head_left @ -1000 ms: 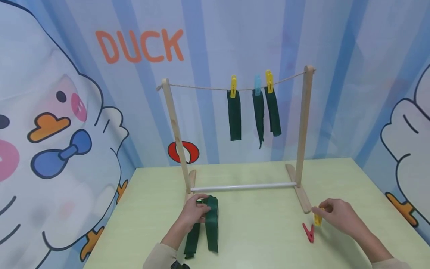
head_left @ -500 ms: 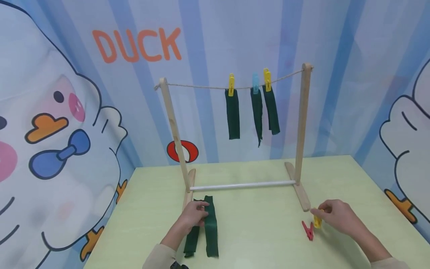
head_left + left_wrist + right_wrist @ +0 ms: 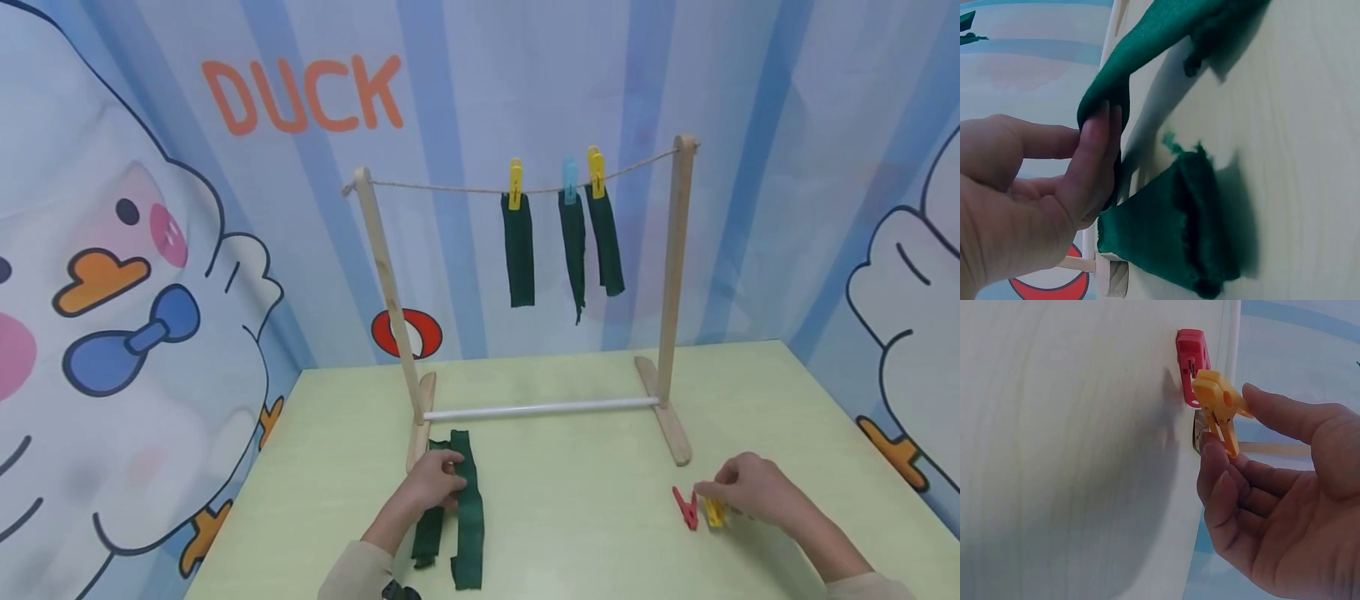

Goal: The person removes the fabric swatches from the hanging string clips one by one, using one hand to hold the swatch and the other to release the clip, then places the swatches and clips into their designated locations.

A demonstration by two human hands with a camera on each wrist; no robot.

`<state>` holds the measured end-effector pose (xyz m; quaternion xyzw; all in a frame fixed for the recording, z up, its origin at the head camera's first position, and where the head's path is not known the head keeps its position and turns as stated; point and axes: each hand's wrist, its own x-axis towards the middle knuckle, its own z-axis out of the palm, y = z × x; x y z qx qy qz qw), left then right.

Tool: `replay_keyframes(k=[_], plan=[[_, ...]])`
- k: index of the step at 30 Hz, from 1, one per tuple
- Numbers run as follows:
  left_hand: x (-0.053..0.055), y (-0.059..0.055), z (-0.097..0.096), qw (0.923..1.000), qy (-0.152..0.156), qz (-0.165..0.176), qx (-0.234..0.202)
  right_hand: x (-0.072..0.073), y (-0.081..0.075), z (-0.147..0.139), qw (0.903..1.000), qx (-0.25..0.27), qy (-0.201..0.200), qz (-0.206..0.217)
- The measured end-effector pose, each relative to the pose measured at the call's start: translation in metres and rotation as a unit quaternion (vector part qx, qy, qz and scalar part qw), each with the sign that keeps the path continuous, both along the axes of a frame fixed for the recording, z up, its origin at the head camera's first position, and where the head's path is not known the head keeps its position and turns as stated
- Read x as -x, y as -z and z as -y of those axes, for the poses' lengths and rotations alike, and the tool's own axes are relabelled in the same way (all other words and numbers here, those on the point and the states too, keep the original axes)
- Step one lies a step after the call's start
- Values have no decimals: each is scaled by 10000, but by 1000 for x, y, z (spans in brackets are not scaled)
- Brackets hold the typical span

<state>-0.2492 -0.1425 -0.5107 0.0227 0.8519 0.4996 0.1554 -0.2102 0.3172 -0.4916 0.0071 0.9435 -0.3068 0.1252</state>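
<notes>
My left hand (image 3: pixel 435 483) pinches a dark green cloth strip (image 3: pixel 470 525) near its upper part, at the front left of the table. Beside it, partly behind that hand, a second green cloth strip (image 3: pixel 1154 231) lies on the tabletop. On the right, my right hand (image 3: pixel 1285 506) holds a yellow clothespin (image 3: pixel 1213 400) between thumb and fingers, just off the table. A red clothespin (image 3: pixel 686 508) rests close to its left. Three green strips hang from the cord, one under a yellow clothespin (image 3: pixel 515 183), one under a blue clothespin (image 3: pixel 570 181), one under another yellow clothespin (image 3: pixel 596 172).
A wooden rack stands at the back, with a left post (image 3: pixel 386 283), a right post (image 3: pixel 675 267) and a cord (image 3: pixel 442 188) strung between them. A white rod (image 3: pixel 540 409) joins its feet low down. Behind hangs a duck-printed curtain (image 3: pixel 465 83).
The held green strip has shifted slightly left and hangs straighter, its lower end further toward the front. The yellow clothespin in my right hand has dipped and tilted. The view has shifted a little.
</notes>
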Motion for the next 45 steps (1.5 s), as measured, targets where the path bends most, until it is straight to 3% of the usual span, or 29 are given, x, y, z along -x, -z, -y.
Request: replay_keyframes(k=[8, 13, 21, 28, 45], plan=[[1, 6, 0, 9959, 165, -392, 796, -1, 7, -1, 9992, -180, 103, 346], [-1, 8, 0, 9891, 367, -712, 1236, 0, 13, -1, 9990, -243, 80, 357], [-3, 3, -2, 9761, 402, -1039, 1866, 1, 14, -1, 9986, -249, 125, 442], [-6, 1, -3, 9717, 395, -1153, 2023, 1, 15, -1, 9990, -215, 75, 383], [-7, 3, -1, 9742, 421, -1104, 1925, 2, 17, -2, 9995, -153, 30, 285]])
